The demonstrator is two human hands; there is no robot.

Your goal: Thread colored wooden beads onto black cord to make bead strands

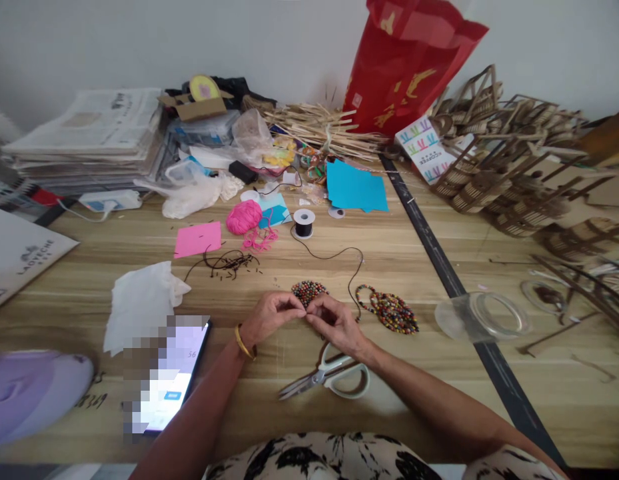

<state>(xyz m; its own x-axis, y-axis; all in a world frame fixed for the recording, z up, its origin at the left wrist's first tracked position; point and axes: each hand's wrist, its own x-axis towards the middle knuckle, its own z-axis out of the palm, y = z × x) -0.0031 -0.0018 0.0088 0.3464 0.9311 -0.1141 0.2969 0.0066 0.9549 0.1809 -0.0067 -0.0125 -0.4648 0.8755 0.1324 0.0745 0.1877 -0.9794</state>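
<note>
Matt, wood-grain worktop [414, 253] showing a smooth finish; glossy multicoloured beads [389, 311] lying beside a thin black cord [353, 267]; scissors [325, 375] displaying metal blades and pale plastic handles; crumpled white tissue [139, 303]; pink yarn [244, 217] looking fuzzy; clear plastic jar [482, 317] glinting

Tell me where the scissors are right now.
In the head view the scissors lie flat on the wooden table, just below the right hand and partly under that wrist, right of the phone.

phone [172, 380] screen blurred, purple object [29, 393] cut off left
</note>
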